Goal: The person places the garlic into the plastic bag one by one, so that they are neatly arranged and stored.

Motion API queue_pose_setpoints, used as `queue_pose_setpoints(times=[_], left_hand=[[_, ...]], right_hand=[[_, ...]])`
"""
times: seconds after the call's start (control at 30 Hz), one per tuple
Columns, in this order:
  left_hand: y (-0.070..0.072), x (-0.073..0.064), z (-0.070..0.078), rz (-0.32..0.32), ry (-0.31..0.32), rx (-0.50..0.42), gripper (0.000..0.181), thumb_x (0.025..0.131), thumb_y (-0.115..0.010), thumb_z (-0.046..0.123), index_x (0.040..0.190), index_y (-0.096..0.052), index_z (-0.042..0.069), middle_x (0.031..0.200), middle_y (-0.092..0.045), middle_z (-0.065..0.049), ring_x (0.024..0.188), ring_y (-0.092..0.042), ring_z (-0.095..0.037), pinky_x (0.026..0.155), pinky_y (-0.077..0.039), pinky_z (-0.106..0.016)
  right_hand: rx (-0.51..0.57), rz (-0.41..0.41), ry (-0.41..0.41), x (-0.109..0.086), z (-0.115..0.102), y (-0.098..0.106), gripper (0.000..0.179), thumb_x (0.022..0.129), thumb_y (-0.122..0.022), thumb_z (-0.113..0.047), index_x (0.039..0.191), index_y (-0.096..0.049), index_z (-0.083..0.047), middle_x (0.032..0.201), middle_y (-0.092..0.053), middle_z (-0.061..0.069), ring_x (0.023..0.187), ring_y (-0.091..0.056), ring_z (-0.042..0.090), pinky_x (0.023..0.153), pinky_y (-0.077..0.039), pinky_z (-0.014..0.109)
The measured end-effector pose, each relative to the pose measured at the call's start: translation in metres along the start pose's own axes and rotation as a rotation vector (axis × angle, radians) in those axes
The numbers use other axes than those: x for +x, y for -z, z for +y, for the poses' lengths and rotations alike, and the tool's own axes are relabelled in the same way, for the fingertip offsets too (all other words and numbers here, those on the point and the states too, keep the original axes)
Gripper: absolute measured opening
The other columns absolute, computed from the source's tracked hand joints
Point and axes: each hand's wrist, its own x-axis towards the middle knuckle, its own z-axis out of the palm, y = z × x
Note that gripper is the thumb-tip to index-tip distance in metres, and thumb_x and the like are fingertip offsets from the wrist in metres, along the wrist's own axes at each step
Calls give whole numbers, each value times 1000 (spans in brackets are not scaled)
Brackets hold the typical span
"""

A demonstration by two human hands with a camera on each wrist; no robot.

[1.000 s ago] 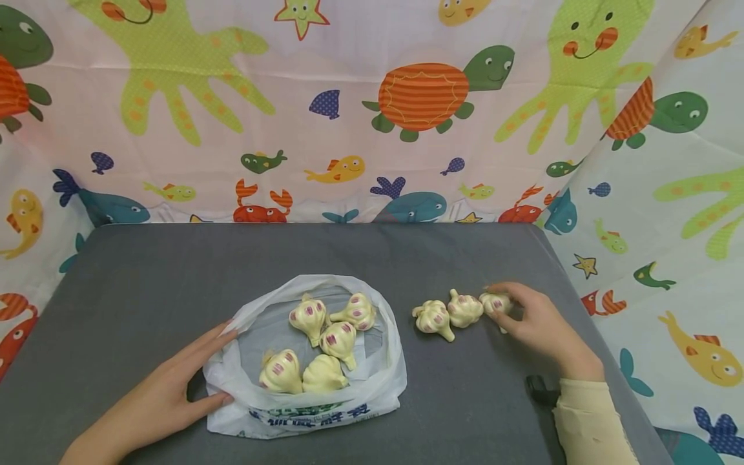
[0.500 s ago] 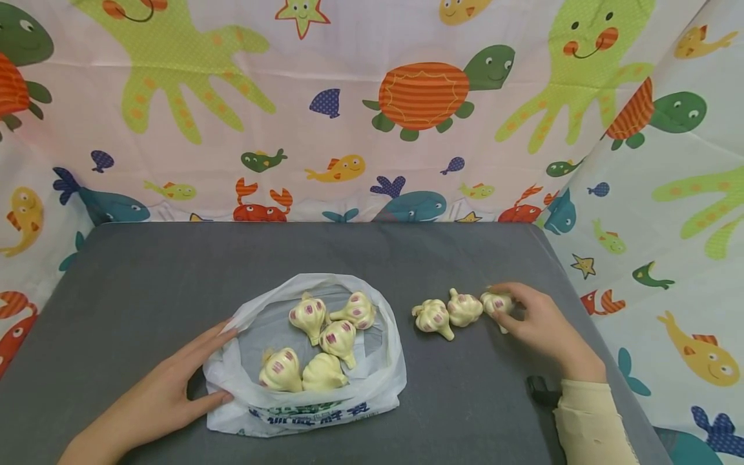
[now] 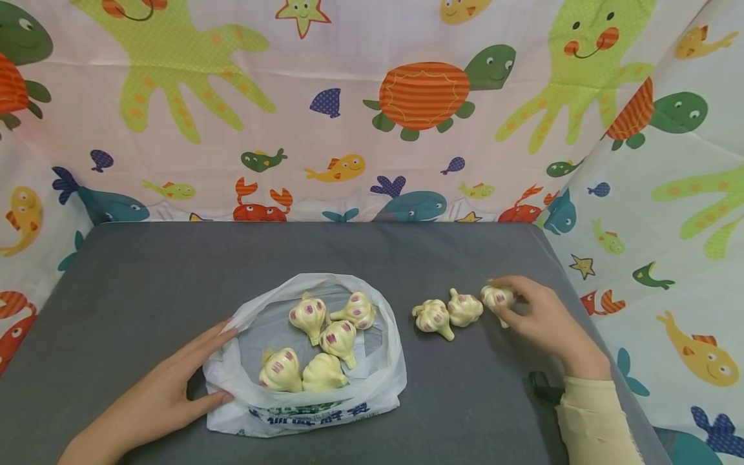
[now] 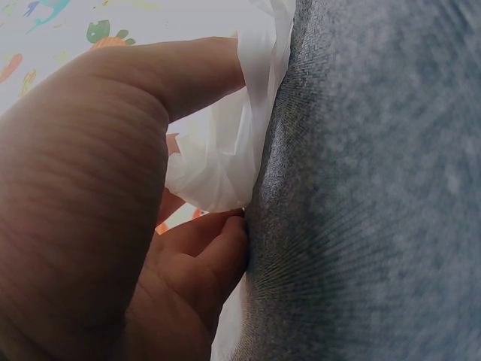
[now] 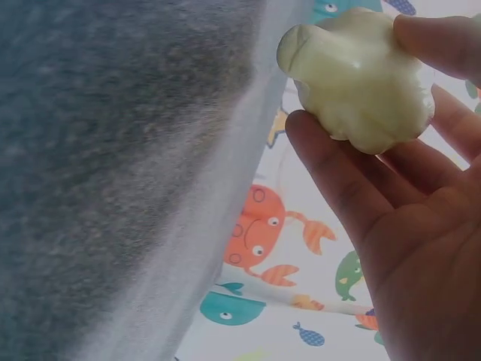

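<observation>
In the head view, my left hand holds the left end of a white plastic bag, thumb at the front and fingers by the rim. The left wrist view shows white plastic between the thumb and fingers. Several garlic bulbs lie inside the open bag. My right hand pinches a garlic bulb between thumb and fingers; its pale underside faces the right wrist view. Just left of it, two more bulbs, one garlic bulb and another garlic bulb, lie side by side on the table.
A grey cloth covers the table. Behind and to the sides hangs a curtain printed with sea animals. Below the right hand a dark strap-like object sits at the sleeve.
My right hand has shifted slightly right and away from me with its garlic bulb, widening the gap to the neighbouring bulb. The left hand and the bag stay put.
</observation>
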Motion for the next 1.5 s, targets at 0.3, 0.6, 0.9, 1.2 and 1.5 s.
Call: queue_pose_setpoints(times=[0.3,0.6,0.9,1.2,1.5], left_hand=[[1,1,0,-15,14,22,97,88,-88,59,169,-40,36,174,-38,2,147,-50,-25,109,-31,-11],[-1,-1,-4,-12,5,3,96,89,-87,58,170,-39,37,175,-37,2,150,-45,-14,106,-19,-3],[-1,-1,-3,-6,-2,-11,97,89,-89,56,170,-40,36,175,-36,2,152,-39,-5,105,-16,-1],[3,1,0,-42,31,34,98,88,-87,61,170,-39,36,174,-38,-1,145,-52,-28,104,-55,-55],[3,2,1,-54,38,14,98,88,-86,62,170,-39,34,174,-38,-3,146,-51,-31,104,-52,-65]], right_hand=[[-13,-6,21,3,-9,9,39,101,-78,-18,139,-69,-13,139,-69,10,123,-65,30,100,-55,63],[-43,12,67,6,-17,11,38,102,-78,-21,139,-71,-16,139,-70,5,122,-65,26,99,-56,57],[-20,19,103,17,-35,12,39,100,-79,-15,138,-71,-14,137,-70,5,122,-66,27,99,-56,60],[4,5,186,28,-48,5,39,98,-80,-12,136,-72,-11,137,-71,6,120,-68,27,97,-57,58],[16,-17,215,38,-57,0,41,97,-80,-7,136,-71,-11,137,-71,6,119,-68,27,100,-57,57]])
